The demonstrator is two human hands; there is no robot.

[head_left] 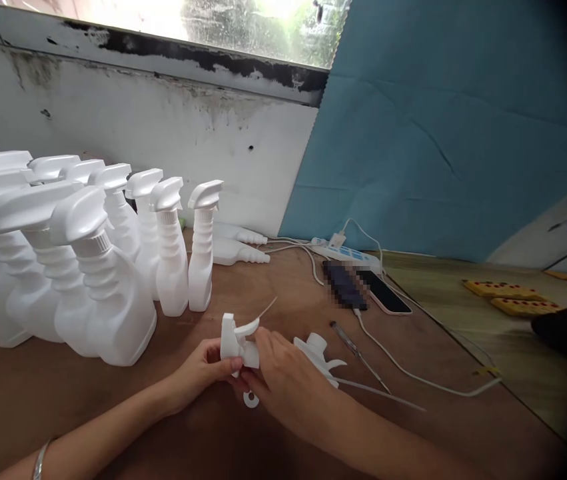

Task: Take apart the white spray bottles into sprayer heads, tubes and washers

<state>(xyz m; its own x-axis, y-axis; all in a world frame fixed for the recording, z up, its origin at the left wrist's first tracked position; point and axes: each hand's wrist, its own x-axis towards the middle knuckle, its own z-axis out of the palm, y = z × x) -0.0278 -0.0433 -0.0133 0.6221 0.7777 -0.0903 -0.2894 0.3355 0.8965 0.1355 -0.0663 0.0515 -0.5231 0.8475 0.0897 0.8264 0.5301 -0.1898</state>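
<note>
Between both hands is a white trigger spray head [232, 341], its lever sticking up to the right and a thin tube showing behind it. My left hand [210, 363] grips its body, thumb pressed across the front. The fingers of my right hand [286, 380] close around its collar end, which they partly cover. Just below the fingers a small white ring [251, 399] shows; what bears it is hidden. Beyond my right hand lies a second spray head [317, 353], with a long dip tube [383, 392] reaching right along the table.
Several white spray bottles [118, 307] stand upright at the left. Two bottles without heads [238, 252] lie near the wall. A screwdriver [358, 353], a phone [383, 291], a power strip [350, 255] and white cables are at the right. Yellow objects [503, 291] lie farther right.
</note>
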